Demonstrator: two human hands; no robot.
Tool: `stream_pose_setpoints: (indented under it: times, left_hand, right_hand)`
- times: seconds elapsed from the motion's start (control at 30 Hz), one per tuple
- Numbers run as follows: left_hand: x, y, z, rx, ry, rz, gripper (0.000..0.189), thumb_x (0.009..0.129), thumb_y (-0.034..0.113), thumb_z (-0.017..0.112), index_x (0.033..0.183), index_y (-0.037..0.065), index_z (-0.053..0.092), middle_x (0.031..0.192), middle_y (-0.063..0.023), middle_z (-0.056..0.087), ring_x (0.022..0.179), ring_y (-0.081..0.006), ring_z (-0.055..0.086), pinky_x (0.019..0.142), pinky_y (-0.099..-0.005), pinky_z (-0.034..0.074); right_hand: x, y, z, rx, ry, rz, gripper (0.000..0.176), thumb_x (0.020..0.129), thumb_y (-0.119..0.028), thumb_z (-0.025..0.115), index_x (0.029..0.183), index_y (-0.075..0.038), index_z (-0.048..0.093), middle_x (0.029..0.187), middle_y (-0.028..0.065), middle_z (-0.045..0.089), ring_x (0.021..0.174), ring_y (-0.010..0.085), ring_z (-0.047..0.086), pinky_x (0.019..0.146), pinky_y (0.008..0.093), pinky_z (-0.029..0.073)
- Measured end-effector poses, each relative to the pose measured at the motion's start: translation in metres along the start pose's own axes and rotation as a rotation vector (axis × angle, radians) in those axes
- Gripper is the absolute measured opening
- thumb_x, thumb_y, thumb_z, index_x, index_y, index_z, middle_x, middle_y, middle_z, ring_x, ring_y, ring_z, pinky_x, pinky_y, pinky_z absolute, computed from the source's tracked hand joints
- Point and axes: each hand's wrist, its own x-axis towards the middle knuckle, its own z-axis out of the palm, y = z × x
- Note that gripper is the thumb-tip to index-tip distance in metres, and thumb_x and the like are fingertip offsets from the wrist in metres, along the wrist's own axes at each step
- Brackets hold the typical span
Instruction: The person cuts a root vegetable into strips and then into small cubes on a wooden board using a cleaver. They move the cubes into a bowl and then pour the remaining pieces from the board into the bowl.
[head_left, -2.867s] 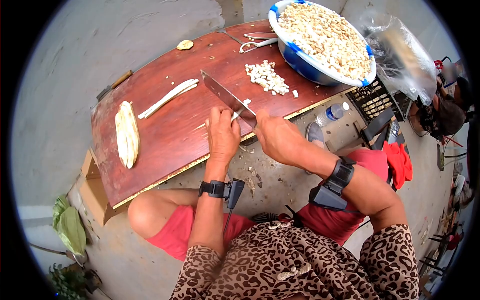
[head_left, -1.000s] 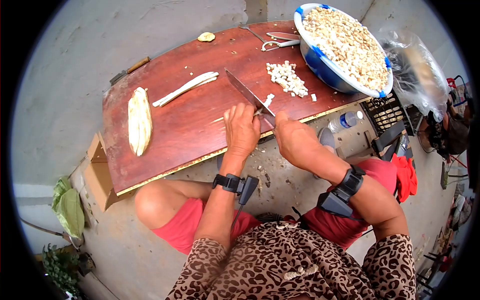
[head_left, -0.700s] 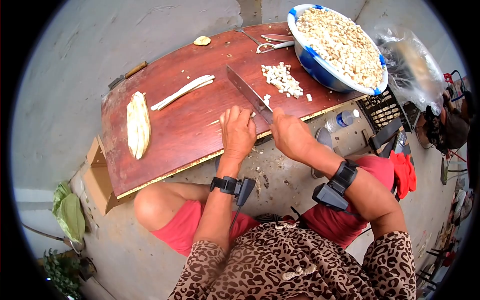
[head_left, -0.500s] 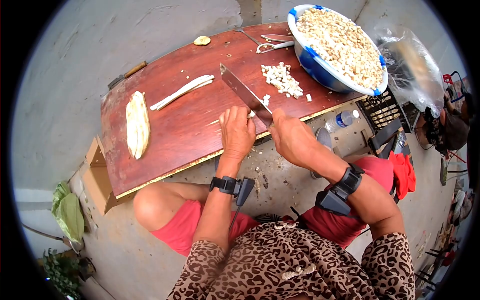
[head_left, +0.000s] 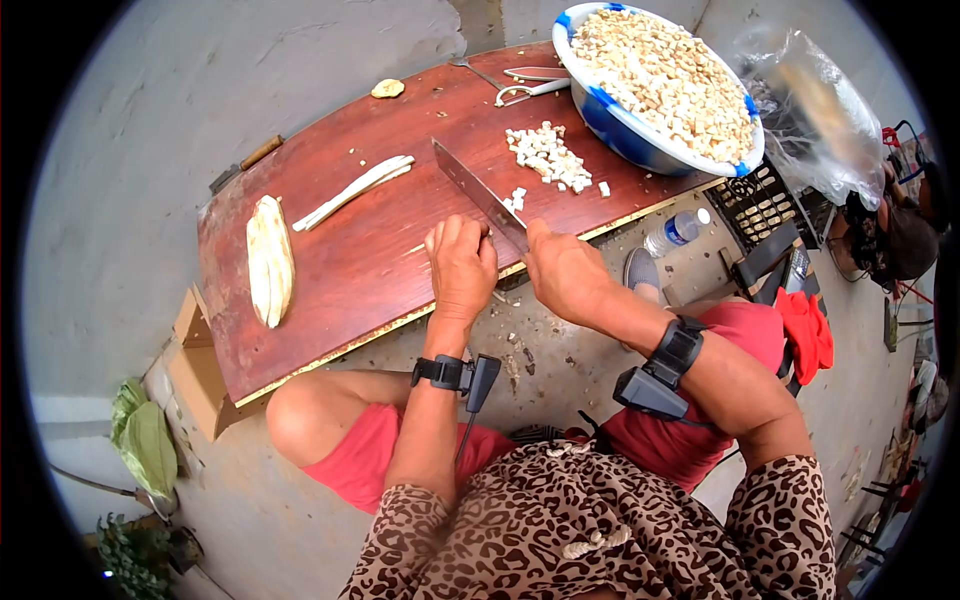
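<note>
Knife (head_left: 478,192) inside right fingers (head_left: 540,240)

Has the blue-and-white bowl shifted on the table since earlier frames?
No. The bowl sits at the same right end of the table, by the white-handled tool; the whole view shifted slightly.

The person (head_left: 590,500) is wearing a brown-and-black leopard-print top (head_left: 480,540) with a pale knotted cord (head_left: 598,543), red shorts (head_left: 365,455), a grey shoe (head_left: 641,268), and black wrist straps (head_left: 677,350) bearing boxy dark modules (head_left: 650,393), the left one trailing a thin cable (head_left: 465,440).
</note>
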Motion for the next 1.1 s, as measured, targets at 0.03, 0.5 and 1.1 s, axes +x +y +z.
stream_pose_setpoints:
  times: [0.03, 0.5, 1.1]
  left_hand:
    - [0.0, 0.0, 0.0, -0.013, 0.008, -0.008, 0.01, 0.075, 0.001, 0.063, 0.084, 0.003, 0.059, 0.087, -0.0131, 0.055, 0.09, -0.0328, 0.053, 0.086, -0.0444, 0.039]
    - [0.001, -0.001, 0.001, 0.008, -0.019, -0.015, 0.011, 0.073, 0.0, 0.062, 0.083, 0.003, 0.059, 0.086, -0.0133, 0.055, 0.09, -0.0333, 0.053, 0.086, -0.0451, 0.039]
    - [0.053, -0.039, -0.046, 0.149, 0.147, -0.067, 0.012, 0.081, 0.002, 0.062, 0.092, 0.001, 0.065, 0.091, -0.0163, 0.063, 0.087, -0.0339, 0.061, 0.078, -0.0414, 0.048]
  right_hand:
    - [-0.001, 0.001, -0.001, 0.006, 0.011, 0.0, 0.016, 0.088, -0.004, 0.049, 0.102, 0.003, 0.047, 0.087, 0.0301, 0.066, 0.086, 0.0456, 0.066, 0.075, 0.0504, 0.053]
    - [0.0, 0.006, 0.007, 0.075, 0.019, -0.071, 0.016, 0.088, -0.007, 0.051, 0.099, 0.004, 0.046, 0.081, 0.0325, 0.064, 0.082, 0.0487, 0.064, 0.072, 0.0534, 0.051]
    - [-0.013, 0.018, 0.001, 0.216, 0.04, -0.126, 0.022, 0.091, -0.012, 0.057, 0.097, 0.006, 0.045, 0.075, 0.0342, 0.06, 0.078, 0.0524, 0.061, 0.067, 0.0557, 0.048]
